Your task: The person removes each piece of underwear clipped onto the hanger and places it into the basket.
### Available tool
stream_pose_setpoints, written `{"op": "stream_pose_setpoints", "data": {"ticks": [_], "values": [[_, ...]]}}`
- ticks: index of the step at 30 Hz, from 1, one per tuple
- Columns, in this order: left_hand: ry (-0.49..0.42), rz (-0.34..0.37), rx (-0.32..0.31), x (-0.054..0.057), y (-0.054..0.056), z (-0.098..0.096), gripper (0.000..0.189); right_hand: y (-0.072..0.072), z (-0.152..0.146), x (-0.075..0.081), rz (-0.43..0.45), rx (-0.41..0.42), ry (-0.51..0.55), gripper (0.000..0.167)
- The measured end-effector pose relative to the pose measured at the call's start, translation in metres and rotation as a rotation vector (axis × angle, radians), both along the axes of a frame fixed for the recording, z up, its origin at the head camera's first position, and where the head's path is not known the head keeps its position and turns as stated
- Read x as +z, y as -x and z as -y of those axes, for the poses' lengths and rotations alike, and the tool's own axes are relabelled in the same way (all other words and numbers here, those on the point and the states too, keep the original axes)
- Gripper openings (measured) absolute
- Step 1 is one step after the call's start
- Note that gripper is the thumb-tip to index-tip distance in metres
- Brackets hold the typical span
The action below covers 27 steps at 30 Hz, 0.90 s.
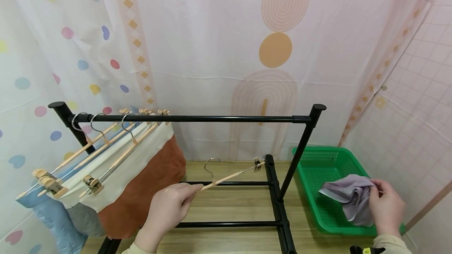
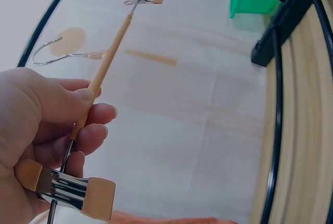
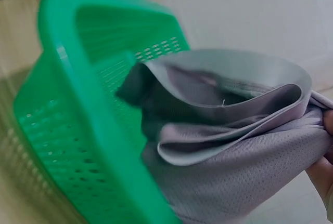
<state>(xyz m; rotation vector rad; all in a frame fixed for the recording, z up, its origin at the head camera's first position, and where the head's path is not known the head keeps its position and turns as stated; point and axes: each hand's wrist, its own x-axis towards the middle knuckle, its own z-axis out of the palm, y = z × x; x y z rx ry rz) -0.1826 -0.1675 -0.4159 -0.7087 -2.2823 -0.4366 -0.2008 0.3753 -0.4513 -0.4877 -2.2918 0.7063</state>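
Note:
My left hand (image 1: 171, 207) grips the wooden bar of a clip hanger (image 1: 226, 178) below the rack's top rail. In the left wrist view, thumb and fingers wrap the bar; the hanger's metal hook (image 2: 57, 57) and a clip at each end show, with nothing clipped in them. At the right, my right hand (image 1: 387, 209) pinches a greyish-purple garment (image 1: 353, 197) by one edge, over the green basket (image 1: 319, 149). The right wrist view shows its wide waistband (image 3: 250, 65) folded open and the cloth bunched beneath.
A black rack, its top rail (image 1: 219, 118) running across, stands on a wood-look floor (image 1: 219, 203). Several clip hangers with garments hang at its left end, a rust-brown and white one (image 1: 141, 187) nearest. Behind is a patterned curtain (image 1: 212, 50).

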Motion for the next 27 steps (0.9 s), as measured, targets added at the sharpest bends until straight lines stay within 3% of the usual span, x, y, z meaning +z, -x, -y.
{"op": "stream_pose_setpoints", "data": {"ticks": [10, 15, 22, 27], "values": [[-0.004, 0.044, 0.018, 0.028, -0.003, -0.013, 0.032, -0.001, 0.003, -0.02, 0.104, 0.078, -0.033, 0.015], [-0.01, 0.048, 0.027, 0.038, -0.004, -0.019, 0.031, 0.0, 0.0, -0.028, 0.185, 0.102, -0.027, 0.017], [-0.015, 0.055, 0.022, 0.048, -0.004, -0.024, 0.034, 0.0, -0.001, -0.036, 0.225, 0.14, -0.046, 0.018], [-0.009, 0.063, 0.024, 0.05, -0.004, -0.026, 0.035, 0.004, 0.0, -0.036, 0.412, 0.252, -0.044, 0.028]]}}
